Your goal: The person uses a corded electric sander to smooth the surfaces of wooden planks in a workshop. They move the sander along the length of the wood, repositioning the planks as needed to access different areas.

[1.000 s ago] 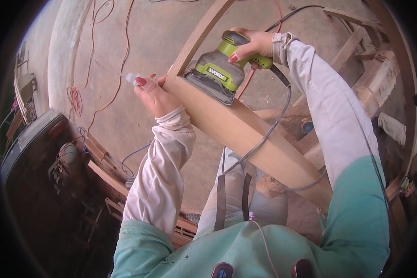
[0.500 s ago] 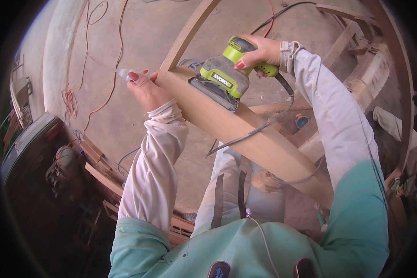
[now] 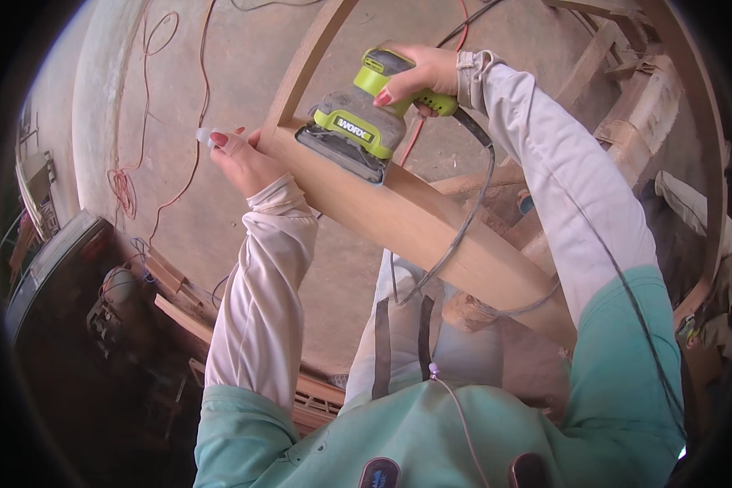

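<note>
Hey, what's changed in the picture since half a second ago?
The sander, in the right hand, has moved along the wooden beam toward the wooden strip rising at its far end. Nothing was visibly taken hold of or let go. The right hand still grips the sander; the left hand stays by the beam's far end.

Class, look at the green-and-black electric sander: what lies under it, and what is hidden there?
Beneath the sander is a pale wooden beam, its bare wood visible beside the tool. The patch directly underneath is covered, and the sander's underside cannot be seen.
</note>
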A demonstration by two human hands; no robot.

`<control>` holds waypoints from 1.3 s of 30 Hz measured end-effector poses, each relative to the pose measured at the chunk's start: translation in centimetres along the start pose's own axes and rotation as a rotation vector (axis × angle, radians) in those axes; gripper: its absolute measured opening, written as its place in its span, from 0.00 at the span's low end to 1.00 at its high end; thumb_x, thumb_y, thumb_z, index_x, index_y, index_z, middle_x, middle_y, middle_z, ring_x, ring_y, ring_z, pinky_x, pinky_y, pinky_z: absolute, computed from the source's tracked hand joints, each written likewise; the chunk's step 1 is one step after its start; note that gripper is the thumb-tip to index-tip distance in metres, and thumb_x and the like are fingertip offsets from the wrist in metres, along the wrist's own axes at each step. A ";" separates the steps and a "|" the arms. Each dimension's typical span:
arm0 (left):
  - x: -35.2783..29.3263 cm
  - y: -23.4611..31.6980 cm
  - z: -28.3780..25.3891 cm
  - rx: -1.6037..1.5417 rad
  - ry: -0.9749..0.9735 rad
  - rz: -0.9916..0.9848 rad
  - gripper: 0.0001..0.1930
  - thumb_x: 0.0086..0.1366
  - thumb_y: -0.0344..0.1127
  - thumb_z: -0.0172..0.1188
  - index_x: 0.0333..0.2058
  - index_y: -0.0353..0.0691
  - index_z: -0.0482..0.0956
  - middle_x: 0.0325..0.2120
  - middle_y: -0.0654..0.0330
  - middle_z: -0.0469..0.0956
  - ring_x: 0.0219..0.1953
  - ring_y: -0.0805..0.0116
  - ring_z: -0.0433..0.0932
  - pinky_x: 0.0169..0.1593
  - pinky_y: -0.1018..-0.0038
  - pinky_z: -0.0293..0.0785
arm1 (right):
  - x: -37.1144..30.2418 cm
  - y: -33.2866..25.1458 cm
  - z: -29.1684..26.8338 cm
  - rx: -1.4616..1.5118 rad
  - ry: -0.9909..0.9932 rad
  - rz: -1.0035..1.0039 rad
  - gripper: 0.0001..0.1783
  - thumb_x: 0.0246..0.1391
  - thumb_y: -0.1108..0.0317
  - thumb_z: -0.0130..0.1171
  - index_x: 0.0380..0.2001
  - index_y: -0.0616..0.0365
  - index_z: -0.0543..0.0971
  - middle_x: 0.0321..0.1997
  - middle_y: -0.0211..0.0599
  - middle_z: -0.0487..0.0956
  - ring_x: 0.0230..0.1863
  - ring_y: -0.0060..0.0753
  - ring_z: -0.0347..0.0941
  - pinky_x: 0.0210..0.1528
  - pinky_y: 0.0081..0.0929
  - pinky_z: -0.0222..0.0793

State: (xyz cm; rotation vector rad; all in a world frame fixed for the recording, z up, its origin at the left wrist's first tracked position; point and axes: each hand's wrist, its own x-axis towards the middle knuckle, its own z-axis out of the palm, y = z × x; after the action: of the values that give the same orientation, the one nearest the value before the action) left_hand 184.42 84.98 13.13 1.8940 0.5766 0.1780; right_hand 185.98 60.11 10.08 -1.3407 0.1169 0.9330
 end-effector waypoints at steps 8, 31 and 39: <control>-0.3 0.0 -0.8 -0.029 0.012 -0.031 0.30 0.69 0.62 0.37 0.43 0.34 0.62 0.27 0.51 0.76 0.29 0.66 0.74 0.38 0.72 0.72 | -7.9 5.4 -2.1 -0.020 -0.098 0.209 0.35 0.37 0.63 0.68 0.52 0.50 0.67 0.35 0.34 0.76 0.18 0.22 0.68 0.16 0.22 0.65; 0.2 -0.6 -0.7 -0.016 -0.020 0.043 0.31 0.68 0.63 0.39 0.43 0.35 0.62 0.27 0.54 0.73 0.30 0.67 0.73 0.39 0.73 0.71 | 2.4 1.2 -1.3 -0.008 -0.070 0.071 0.38 0.37 0.58 0.69 0.53 0.54 0.66 0.31 0.36 0.75 0.16 0.22 0.66 0.16 0.22 0.64; 0.0 -0.2 -0.6 -0.040 -0.030 -0.023 0.29 0.69 0.63 0.39 0.42 0.37 0.63 0.28 0.56 0.72 0.30 0.68 0.72 0.39 0.73 0.70 | 4.3 0.6 -2.2 -0.076 -0.105 0.048 0.39 0.36 0.59 0.68 0.54 0.51 0.66 0.31 0.34 0.75 0.18 0.21 0.66 0.15 0.20 0.63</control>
State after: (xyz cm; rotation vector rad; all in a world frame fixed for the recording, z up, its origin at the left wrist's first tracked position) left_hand 184.08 85.56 13.19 1.8479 0.5704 0.1455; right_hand 189.30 60.32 6.54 -1.3606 0.0331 1.0552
